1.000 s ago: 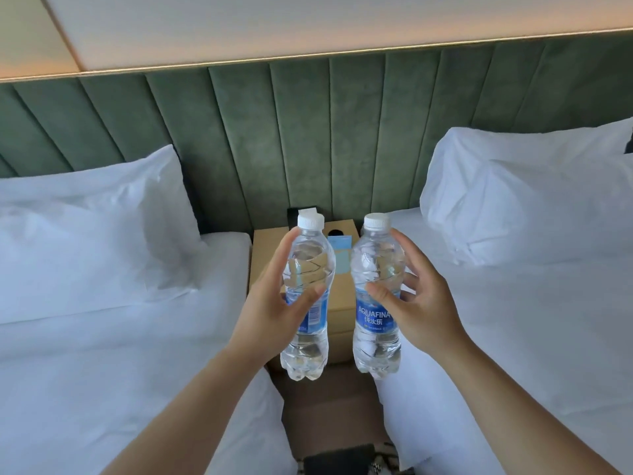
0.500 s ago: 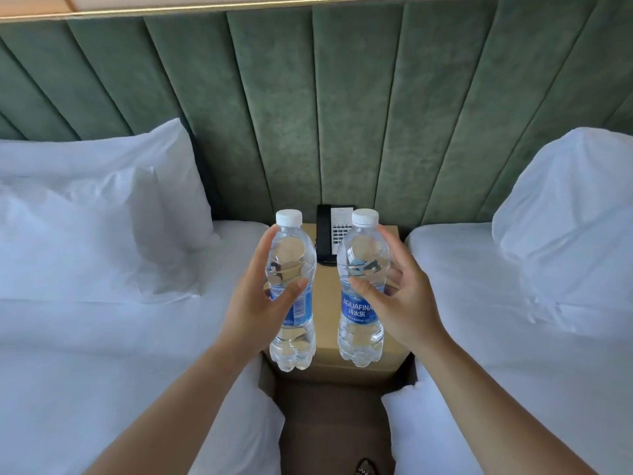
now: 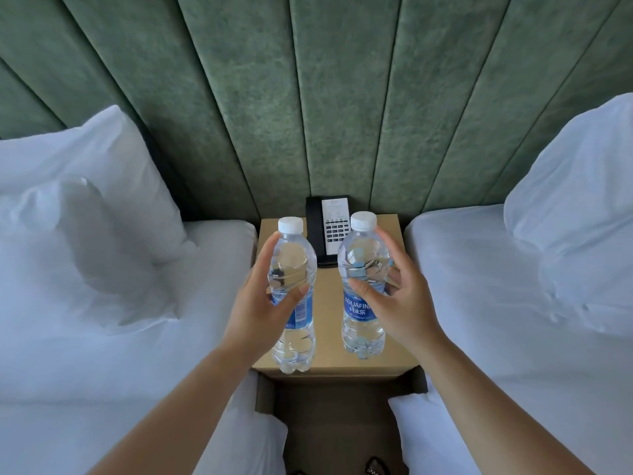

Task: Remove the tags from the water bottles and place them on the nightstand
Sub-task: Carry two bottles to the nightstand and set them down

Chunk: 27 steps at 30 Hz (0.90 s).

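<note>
The left hand (image 3: 263,305) grasps the left bottle (image 3: 293,258), the right hand (image 3: 399,303) the right bottle (image 3: 363,255) — both upright over the desk (image 3: 327,323) beneath, seemingly for setting down.

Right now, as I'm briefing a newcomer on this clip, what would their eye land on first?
Two clear water bottles stand out in mid-frame, upright and side by side: the left bottle gripped by the left hand, the right bottle by the right hand, seen against the tan nightstand. Behind them a black telephone sits at the nightstand's back edge, below a green padded headboard.
</note>
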### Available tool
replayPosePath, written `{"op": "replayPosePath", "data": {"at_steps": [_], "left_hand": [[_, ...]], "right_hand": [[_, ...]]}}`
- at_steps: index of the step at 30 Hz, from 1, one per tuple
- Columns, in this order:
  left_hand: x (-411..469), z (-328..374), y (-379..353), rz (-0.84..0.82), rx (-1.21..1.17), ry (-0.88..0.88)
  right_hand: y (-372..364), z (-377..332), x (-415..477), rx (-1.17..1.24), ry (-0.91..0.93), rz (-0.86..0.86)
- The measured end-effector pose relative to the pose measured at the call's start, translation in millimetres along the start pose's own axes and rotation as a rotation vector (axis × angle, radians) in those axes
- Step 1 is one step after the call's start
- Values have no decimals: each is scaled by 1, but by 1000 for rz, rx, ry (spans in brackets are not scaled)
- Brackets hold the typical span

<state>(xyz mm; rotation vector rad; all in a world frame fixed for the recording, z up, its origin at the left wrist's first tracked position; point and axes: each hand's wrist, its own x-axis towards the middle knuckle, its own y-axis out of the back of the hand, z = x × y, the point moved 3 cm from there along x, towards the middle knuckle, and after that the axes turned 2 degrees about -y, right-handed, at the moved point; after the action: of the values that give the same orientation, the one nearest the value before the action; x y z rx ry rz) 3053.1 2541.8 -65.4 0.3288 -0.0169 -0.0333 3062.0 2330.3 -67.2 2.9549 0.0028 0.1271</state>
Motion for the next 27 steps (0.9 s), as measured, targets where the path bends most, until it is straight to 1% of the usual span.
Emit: {"op": "replayPosePath", "data": {"at_steps": [4,7,13,17,23,27], "left_hand": [[27,-36,-11,-27,-29,2],[49,-73,-23,-7,-22,-27],[89,-160,-51,111,-55,-169],[106,-212,-68,137,-64,-274],[120,-260,-81,172,-68,-400],[124,-276,-93,212,-63,-478]], "right_hand": [[-8,36,23,-8,10,29],[-17,75,41,-22,47,43],[-46,175,74,-42,134,87],[-64,229,90,-31,201,64],[-71,275,102,59,302,100],[-68,295,109,57,369,101]]}}
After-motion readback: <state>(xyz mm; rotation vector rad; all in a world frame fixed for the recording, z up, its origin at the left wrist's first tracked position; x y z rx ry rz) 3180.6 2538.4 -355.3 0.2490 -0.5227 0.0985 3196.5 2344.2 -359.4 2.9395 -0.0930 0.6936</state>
